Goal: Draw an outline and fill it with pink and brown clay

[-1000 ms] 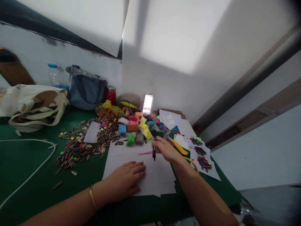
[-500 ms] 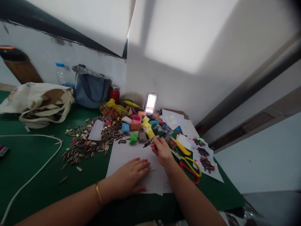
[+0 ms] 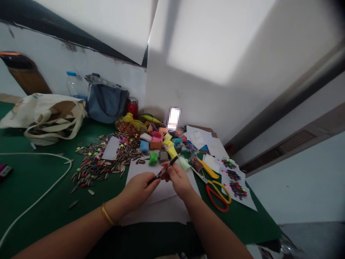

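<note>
Both my hands are closed on a dark pen (image 3: pixel 162 172), held slanted above the white paper (image 3: pixel 164 210). My left hand (image 3: pixel 138 190) grips its lower left end, with a gold bangle on that wrist. My right hand (image 3: pixel 178 178) pinches it nearer the upper right end. Just beyond lie wrapped blocks of coloured clay, among them a green one (image 3: pixel 153 158) and a brown-grey one (image 3: pixel 163 157). Sunflower seeds (image 3: pixel 107 167) mixed with small coloured balls are heaped to the left, a paper piece (image 3: pixel 111 148) on top of them.
Right of my hands lie scissors (image 3: pixel 217 196) with red and yellow handles, a yellow utility knife (image 3: pixel 208 169) and a sheet with seed figures (image 3: pixel 234 175). A lit phone (image 3: pixel 173 118) leans at the wall. Bags (image 3: pixel 106 102) stand at the back left; a white cable (image 3: pixel 51 189) crosses the left side.
My left hand has lifted off the paper and closed on the pen. My right hand has shifted slightly left with the pen, now tilted more steeply.
</note>
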The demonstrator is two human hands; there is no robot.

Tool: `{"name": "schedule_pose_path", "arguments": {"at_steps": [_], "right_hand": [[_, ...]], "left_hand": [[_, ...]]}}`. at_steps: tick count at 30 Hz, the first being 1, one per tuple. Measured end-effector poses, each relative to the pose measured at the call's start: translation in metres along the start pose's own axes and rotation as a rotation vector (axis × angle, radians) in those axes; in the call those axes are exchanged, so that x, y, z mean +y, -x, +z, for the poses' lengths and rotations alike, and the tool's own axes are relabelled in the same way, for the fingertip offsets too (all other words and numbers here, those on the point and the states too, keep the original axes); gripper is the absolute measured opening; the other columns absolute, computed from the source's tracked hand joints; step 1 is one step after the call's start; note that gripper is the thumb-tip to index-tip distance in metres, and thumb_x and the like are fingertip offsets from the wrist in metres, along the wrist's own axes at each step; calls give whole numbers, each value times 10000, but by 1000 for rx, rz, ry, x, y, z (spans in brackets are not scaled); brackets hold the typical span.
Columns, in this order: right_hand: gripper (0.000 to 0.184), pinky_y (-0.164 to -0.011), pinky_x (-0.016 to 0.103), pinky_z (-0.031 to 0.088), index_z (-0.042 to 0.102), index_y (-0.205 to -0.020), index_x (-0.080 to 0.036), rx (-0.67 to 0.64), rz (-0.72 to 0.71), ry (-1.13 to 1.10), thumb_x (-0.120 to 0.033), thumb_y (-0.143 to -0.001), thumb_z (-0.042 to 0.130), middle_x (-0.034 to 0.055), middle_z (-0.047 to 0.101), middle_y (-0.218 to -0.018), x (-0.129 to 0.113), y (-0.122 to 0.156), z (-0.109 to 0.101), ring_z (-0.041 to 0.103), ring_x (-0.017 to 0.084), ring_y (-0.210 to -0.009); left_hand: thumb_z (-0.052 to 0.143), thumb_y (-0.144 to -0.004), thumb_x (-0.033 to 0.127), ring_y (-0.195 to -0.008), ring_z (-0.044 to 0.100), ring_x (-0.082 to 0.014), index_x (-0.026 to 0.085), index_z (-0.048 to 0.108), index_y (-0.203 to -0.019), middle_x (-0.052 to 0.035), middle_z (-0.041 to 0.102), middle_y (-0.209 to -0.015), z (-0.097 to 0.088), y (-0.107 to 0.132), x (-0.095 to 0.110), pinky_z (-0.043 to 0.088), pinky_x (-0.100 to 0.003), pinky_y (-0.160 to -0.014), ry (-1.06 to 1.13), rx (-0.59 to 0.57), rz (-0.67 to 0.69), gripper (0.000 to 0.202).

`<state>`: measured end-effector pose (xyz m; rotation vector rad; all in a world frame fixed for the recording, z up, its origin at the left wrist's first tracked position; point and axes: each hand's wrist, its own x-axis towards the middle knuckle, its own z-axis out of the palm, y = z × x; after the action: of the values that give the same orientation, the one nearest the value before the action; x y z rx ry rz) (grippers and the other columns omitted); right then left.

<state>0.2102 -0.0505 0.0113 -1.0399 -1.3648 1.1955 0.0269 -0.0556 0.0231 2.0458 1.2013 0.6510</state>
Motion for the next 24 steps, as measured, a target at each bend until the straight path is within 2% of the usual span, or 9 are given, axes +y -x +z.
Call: {"name": "schedule_pose_path", "arguments": {"at_steps": [2, 4, 8, 10, 12, 15, 17, 21, 24], "right_hand": [[353, -621, 273, 473, 499, -1239, -216, 119, -99, 174, -380, -929, 465, 9, 622, -794, -1, 1, -3, 591, 148, -682], [456, -708, 304, 493, 437, -1341, -224, 114, -224, 458, -300, -898, 515, 24, 637, -855, 0, 2, -9, 600, 169, -764], [272, -844, 377, 485, 599, -1108, -209, -48, -374, 812, -241, -839, 583, 75, 662, -965, 4, 4, -22, 608, 229, -922], [125, -810, 372, 502, 580, -968, -211, 58, -313, 704, -282, -865, 579, 68, 660, -939, 5, 6, -26, 623, 219, -886], [132, -712, 338, 526, 510, -916, -224, 89, -187, 459, -350, -907, 545, 49, 656, -905, 5, 9, -27, 644, 193, -808], [194, -682, 340, 552, 449, -943, -241, -139, 14, 89, -434, -963, 438, 47, 669, -946, 5, 17, -24, 679, 185, -811], [226, -779, 379, 549, 473, -975, -239, -216, 46, 57, -453, -975, 405, 64, 676, -1002, 7, 20, -23, 679, 190, -881], [247, -952, 410, 454, 575, -1034, -223, 178, -187, 423, -438, -924, 525, 84, 638, -1074, 11, 18, -29, 602, 219, -1034], [325, -864, 370, 489, 558, -1180, -209, 275, -206, 377, -419, -958, 448, 82, 640, -1031, 13, 15, -32, 618, 204, -958]], "left_hand": [[417, -913, 465, -598, 490, -143, 187, 539, -702, 24, 516, -615, 3, -1, 2, 347, -248, -551, 189, -15, -91, 369], [437, -894, 482, -569, 466, -130, 187, 517, -694, 41, 483, -587, 5, -2, 2, 350, -239, -537, 312, -65, -133, 365], [452, -901, 444, -644, 515, -134, 184, 566, -745, 19, 559, -680, 3, -2, -1, 401, -241, -604, 262, -200, 24, 325], [461, -914, 395, -784, 566, -161, 200, 623, -896, -14, 626, -843, -3, -3, -6, 433, -269, -715, 120, -184, 123, 254], [594, -843, 382, -881, 569, -204, 212, 636, -950, -41, 628, -928, -11, -6, -15, 428, -313, -787, -152, -98, 180, 204], [751, -692, 387, -982, 560, -260, 240, 653, -1012, -60, 611, -1006, -22, -11, -30, 418, -358, -847, -422, -99, 180, 366], [789, -638, 410, -998, 561, -267, 258, 641, -1090, -59, 607, -1029, -25, -13, -36, 423, -352, -843, -464, -133, 153, 500], [793, -627, 462, -998, 564, -266, 265, 646, -1111, -63, 607, -1038, -25, -14, -41, 425, -344, -834, -475, -178, 147, 543], [781, -652, 451, -995, 569, -262, 267, 659, -1105, -65, 615, -1040, -26, -16, -40, 423, -345, -840, -463, -189, 145, 504]]}}
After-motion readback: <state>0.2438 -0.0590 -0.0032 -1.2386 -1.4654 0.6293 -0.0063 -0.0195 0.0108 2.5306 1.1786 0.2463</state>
